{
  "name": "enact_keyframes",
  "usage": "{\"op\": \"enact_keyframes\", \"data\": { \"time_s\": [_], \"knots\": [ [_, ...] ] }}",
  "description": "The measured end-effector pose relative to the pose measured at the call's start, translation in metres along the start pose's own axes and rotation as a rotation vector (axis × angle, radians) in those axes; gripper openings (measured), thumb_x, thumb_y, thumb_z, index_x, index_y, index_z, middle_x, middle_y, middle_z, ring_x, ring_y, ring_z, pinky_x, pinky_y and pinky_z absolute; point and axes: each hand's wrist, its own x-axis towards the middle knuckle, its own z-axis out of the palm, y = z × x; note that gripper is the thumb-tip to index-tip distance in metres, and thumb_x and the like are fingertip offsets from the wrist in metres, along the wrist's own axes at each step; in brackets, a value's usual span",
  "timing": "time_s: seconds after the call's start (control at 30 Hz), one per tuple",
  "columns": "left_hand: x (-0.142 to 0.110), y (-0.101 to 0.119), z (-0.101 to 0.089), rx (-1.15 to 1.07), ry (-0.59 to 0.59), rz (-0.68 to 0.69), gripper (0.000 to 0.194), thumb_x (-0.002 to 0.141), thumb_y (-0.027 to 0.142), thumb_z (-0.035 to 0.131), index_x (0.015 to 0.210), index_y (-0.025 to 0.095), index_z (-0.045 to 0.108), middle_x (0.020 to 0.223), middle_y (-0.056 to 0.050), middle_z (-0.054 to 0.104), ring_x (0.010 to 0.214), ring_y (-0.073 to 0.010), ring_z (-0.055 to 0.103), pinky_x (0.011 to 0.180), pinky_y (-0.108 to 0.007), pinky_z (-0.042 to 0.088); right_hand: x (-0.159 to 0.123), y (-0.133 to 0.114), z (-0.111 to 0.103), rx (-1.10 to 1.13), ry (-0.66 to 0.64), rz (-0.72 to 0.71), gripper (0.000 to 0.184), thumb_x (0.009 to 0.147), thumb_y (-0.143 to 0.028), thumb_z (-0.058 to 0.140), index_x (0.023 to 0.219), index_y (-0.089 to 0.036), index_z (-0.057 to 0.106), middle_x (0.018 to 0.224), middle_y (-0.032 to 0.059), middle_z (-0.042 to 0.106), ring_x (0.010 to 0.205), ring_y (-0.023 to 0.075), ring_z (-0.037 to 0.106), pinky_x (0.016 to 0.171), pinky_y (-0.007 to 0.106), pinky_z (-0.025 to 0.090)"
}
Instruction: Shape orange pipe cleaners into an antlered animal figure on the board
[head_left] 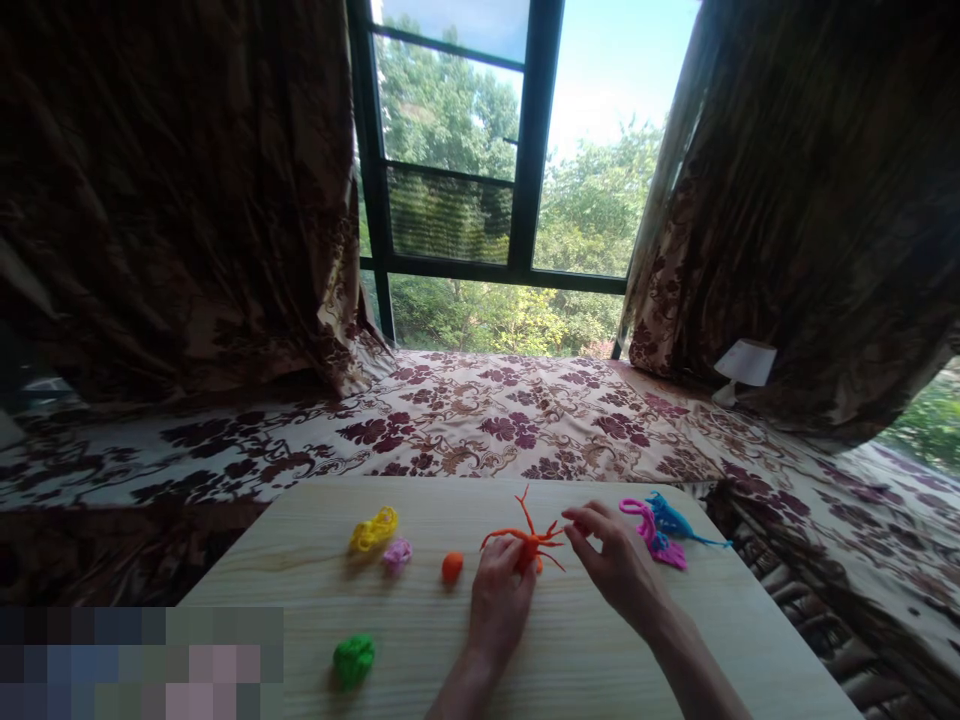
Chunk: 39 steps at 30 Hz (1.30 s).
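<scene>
An orange modelling-clay figure (531, 545) with several thin, branching limbs is raised a little above the table's far middle part. My left hand (501, 595) is closed around the lower side of its body, partly covering it. Just right of the limb tips is my right hand (611, 555), its thumb and index finger slightly apart, with nothing visible between them. To the left of my left hand lies a small orange clay ball (452, 567).
Yellow clay strands (373, 530), a pink clump (397, 553) and a green clay lump (354, 660) lie on the left of the pale wooden table (405, 625). Behind my right hand are a magenta clay piece (667, 553) and a blue one (675, 518). A small lamp (745, 362) stands on the flowered ledge.
</scene>
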Motion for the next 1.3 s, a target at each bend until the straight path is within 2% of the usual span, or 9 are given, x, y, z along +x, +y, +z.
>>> {"op": "enact_keyframes", "data": {
  "time_s": [0.07, 0.13, 0.3, 0.53, 0.8, 0.97, 1.17, 1.3],
  "knots": [
    [0.0, -0.001, 0.001, 0.005, 0.0, 0.0, 0.015, 0.076, 0.015, 0.051, 0.083, 0.023, 0.062, 0.086, -0.003, 0.06, 0.086, -0.019, 0.055, 0.08, -0.033, 0.045, 0.007, 0.001, -0.008, -0.044, -0.026, 0.008, 0.024, 0.086, -0.029, 0.042, 0.098, -0.022, 0.062, 0.088, 0.0026, 0.06, 0.078, 0.0133, 0.057, 0.069, 0.023, 0.041],
    [0.0, -0.001, 0.002, 0.008, 0.001, 0.001, 0.014, 0.076, 0.015, 0.051, 0.081, 0.022, 0.062, 0.086, -0.003, 0.06, 0.086, -0.0191, 0.055, 0.08, -0.033, 0.045, 0.014, 0.001, -0.012, -0.078, -0.066, 0.001, 0.025, 0.086, -0.035, 0.043, 0.09, -0.024, 0.066, 0.087, 0.0017, 0.061, 0.075, 0.0124, 0.058, 0.066, 0.022, 0.04],
    [0.0, -0.001, 0.002, 0.01, 0.003, 0.01, 0.015, 0.076, 0.014, 0.051, 0.082, 0.022, 0.062, 0.087, -0.004, 0.06, 0.087, -0.019, 0.055, 0.08, -0.033, 0.044, 0.028, -0.003, -0.003, -0.22, -0.092, 0.03, 0.031, 0.078, -0.047, 0.052, 0.071, -0.021, 0.068, 0.074, 0.0036, 0.062, 0.066, 0.0155, 0.055, 0.059, 0.026, 0.034],
    [-0.001, -0.002, 0.002, 0.006, 0.017, 0.018, 0.017, 0.074, 0.012, 0.051, 0.084, 0.022, 0.062, 0.088, -0.004, 0.06, 0.087, -0.019, 0.055, 0.081, -0.034, 0.045, 0.03, -0.01, 0.007, -0.337, -0.127, 0.018, 0.024, 0.076, -0.039, 0.055, 0.066, -0.021, 0.067, 0.07, 0.0038, 0.063, 0.064, 0.0158, 0.055, 0.059, 0.027, 0.03],
    [0.0, -0.002, 0.002, 0.012, 0.019, 0.02, 0.014, 0.074, 0.013, 0.053, 0.081, 0.022, 0.062, 0.083, -0.003, 0.06, 0.084, -0.0189, 0.055, 0.079, -0.034, 0.045, 0.033, -0.008, 0.01, -0.329, -0.153, -0.005, 0.019, 0.078, -0.028, 0.055, 0.064, -0.019, 0.064, 0.068, 0.0024, 0.062, 0.063, 0.0131, 0.055, 0.056, 0.023, 0.03],
    [-0.001, -0.001, 0.001, 0.023, 0.012, 0.015, 0.013, 0.074, 0.013, 0.053, 0.08, 0.022, 0.061, 0.084, -0.003, 0.059, 0.084, -0.0184, 0.054, 0.079, -0.033, 0.045, 0.034, -0.008, 0.011, -0.296, -0.146, -0.012, 0.024, 0.08, -0.031, 0.052, 0.063, -0.019, 0.063, 0.067, 0.0021, 0.061, 0.061, 0.0121, 0.054, 0.056, 0.022, 0.031],
    [-0.002, -0.002, 0.002, 0.037, 0.026, 0.005, 0.013, 0.074, 0.015, 0.053, 0.082, 0.021, 0.061, 0.086, -0.004, 0.06, 0.085, -0.0191, 0.055, 0.079, -0.034, 0.045, 0.03, -0.011, -0.009, -0.273, -0.083, 0.018, 0.037, 0.088, -0.039, 0.039, 0.066, -0.02, 0.062, 0.073, 0.0025, 0.06, 0.065, 0.0122, 0.054, 0.058, 0.022, 0.032],
    [-0.001, -0.002, 0.002, 0.053, 0.035, -0.007, 0.011, 0.074, 0.015, 0.052, 0.081, 0.02, 0.06, 0.086, -0.004, 0.06, 0.084, -0.0195, 0.056, 0.077, -0.035, 0.046, 0.009, -0.004, -0.028, -0.261, -0.024, 0.07, 0.041, 0.09, -0.039, 0.033, 0.062, -0.019, 0.057, 0.07, 0.0016, 0.059, 0.062, 0.0123, 0.053, 0.059, 0.023, 0.033]
  ]
}}
